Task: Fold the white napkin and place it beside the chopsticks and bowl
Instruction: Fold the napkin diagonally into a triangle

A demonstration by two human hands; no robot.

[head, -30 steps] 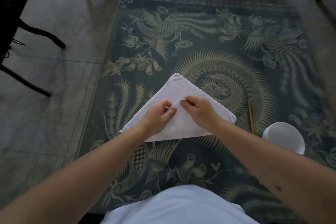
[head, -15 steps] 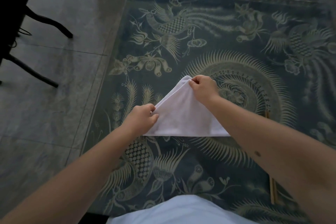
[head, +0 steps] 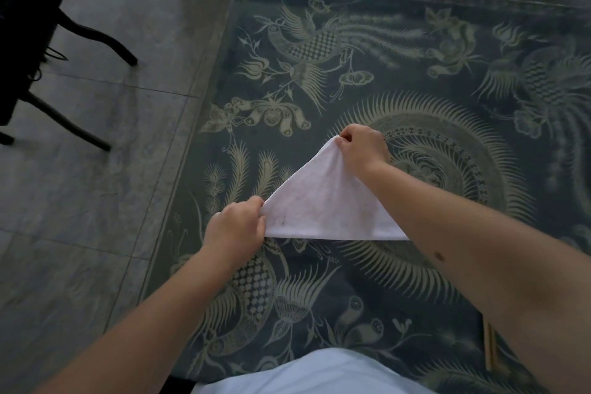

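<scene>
The napkin [head: 323, 205] lies on the tabletop [head: 415, 51] as a white triangle, its long folded edge running level along the near side and its apex pointing away from the person; faint marks and a small dark speck show on the cloth near its left corner. The left hand [head: 238, 229] is closed on the napkin's left corner, fingers curled and pinching the cloth just where the sloping edge meets the near edge; the right hand [head: 363, 149] is closed on the apex, thumb and fingers pinching the tip and holding it slightly raised, so the cloth slopes from 1 hand to the other. The right forearm crosses over the napkin's right corner and hides it.

The tabletop carries a dark blue-green cover with pale gold birds, flowers and a large feathered ring; the napkin sits at the ring's left side, left of the tabletop's centre. The chopsticks [head: 489, 352] show only as a short pale length at the lower right, near the tabletop's near edge, mostly hidden under the right forearm and well apart from the napkin; the bowl is out of sight.

Grey tiled floor [head: 96, 169] fills the left side, with dark chair legs [head: 92, 37] standing on it.
</scene>
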